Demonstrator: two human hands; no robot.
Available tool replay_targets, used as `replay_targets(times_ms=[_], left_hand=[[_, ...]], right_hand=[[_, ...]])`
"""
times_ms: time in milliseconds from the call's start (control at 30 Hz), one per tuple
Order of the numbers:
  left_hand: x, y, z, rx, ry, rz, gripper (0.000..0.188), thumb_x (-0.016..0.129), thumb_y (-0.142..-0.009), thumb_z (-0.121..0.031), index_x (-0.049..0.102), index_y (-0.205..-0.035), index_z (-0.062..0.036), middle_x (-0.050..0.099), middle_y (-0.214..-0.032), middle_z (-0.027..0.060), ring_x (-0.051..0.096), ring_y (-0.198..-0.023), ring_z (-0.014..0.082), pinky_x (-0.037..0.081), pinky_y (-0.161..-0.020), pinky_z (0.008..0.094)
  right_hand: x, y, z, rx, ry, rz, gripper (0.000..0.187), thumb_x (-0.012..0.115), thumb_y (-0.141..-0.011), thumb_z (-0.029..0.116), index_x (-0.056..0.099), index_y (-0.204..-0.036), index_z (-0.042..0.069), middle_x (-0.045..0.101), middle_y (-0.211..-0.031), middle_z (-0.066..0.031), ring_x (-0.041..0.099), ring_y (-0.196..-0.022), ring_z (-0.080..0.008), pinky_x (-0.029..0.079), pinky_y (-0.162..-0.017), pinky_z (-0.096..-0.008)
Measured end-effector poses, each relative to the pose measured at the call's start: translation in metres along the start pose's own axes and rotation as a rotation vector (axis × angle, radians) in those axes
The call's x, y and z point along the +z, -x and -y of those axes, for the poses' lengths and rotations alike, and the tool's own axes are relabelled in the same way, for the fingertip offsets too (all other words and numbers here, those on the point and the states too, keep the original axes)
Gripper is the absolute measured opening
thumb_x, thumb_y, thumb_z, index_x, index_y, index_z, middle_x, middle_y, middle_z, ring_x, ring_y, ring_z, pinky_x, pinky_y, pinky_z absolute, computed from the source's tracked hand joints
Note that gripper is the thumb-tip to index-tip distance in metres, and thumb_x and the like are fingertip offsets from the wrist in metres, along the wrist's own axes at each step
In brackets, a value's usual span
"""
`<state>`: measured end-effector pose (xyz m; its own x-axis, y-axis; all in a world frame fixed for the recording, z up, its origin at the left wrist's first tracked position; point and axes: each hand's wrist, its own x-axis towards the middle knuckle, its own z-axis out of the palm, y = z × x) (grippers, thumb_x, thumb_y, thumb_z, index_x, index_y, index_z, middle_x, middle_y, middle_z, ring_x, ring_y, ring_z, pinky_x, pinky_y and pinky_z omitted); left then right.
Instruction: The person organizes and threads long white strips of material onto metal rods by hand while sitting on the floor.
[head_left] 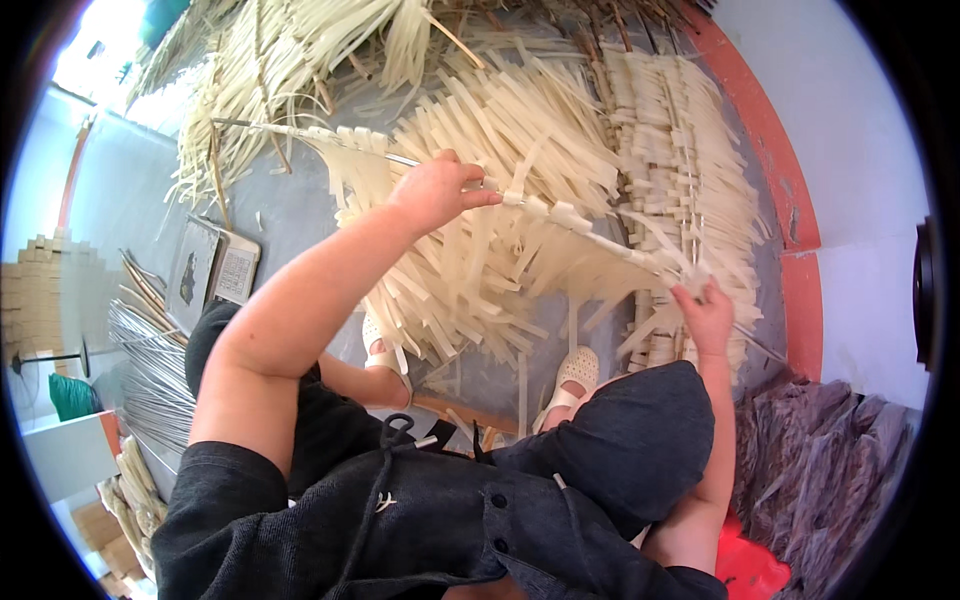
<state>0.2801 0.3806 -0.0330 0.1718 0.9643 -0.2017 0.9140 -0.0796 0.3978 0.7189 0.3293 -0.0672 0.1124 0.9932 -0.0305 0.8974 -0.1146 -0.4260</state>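
Note:
A thin metal rod point(402, 160) runs across in front of me, slanting from the upper left down to the right. Pale cream strips point(575, 265) are looped over it and hang down in a fringe. My left hand point(440, 190) is closed on the rod left of its middle, thumb and fingers pinching beside a loop. Toward the rod's right end, my right hand point(708, 315) is closed around it where strips bunch up. The fingers partly hide what lies between them. Below lies a loose pile of similar strips point(530, 115).
Finished-looking strip panels point(690, 150) lie stacked at right, beside the red-edged wall point(770, 150). More strip bundles point(330, 45) lie at the far left. Metal rods point(150, 370) and a worn box point(215, 265) are at left. Brown crumpled sheeting point(820, 470) and a red object point(745, 565) sit lower right.

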Motion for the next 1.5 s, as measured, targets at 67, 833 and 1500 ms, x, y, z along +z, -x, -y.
replay_targets(times_ms=[67,833,1500], left_hand=[[-0.039,0.017,-0.012,-0.03,0.084,0.026,0.048,0.066,-0.087,-0.048,0.066,-0.116,-0.0106,0.057,-0.106,0.0125,0.066,-0.084,0.0263,0.053,-0.076,0.0372],[-0.018,-0.001,0.176,-0.456,0.132,0.566,0.043,0.064,-0.089,-0.038,0.062,-0.115,-0.0026,0.067,-0.099,0.0108,0.068,-0.076,0.0206,0.055,-0.063,0.0335],[0.058,-0.133,0.046,0.036,0.328,0.153,0.06,0.072,-0.083,-0.031,0.048,-0.138,-0.0267,0.066,-0.104,0.0129,0.063,-0.101,0.0302,0.05,-0.086,0.0392]], right_hand=[[-0.039,-0.002,0.017,-0.107,-0.019,-0.097,0.05,0.082,-0.073,0.038,0.068,-0.109,0.005,0.071,-0.084,-0.0128,0.066,-0.074,-0.0208,0.052,-0.07,-0.0314],[0.092,-0.167,0.195,-0.276,0.235,0.623,0.068,0.073,-0.064,0.068,0.072,-0.082,0.003,0.068,-0.081,-0.0139,0.064,-0.076,-0.0246,0.05,-0.071,-0.0352],[0.089,-0.196,0.2,-0.731,0.08,0.247,0.021,0.063,-0.082,0.015,0.065,-0.101,0.006,0.065,-0.096,-0.0166,0.064,-0.094,-0.0285,0.05,-0.076,-0.0351]])
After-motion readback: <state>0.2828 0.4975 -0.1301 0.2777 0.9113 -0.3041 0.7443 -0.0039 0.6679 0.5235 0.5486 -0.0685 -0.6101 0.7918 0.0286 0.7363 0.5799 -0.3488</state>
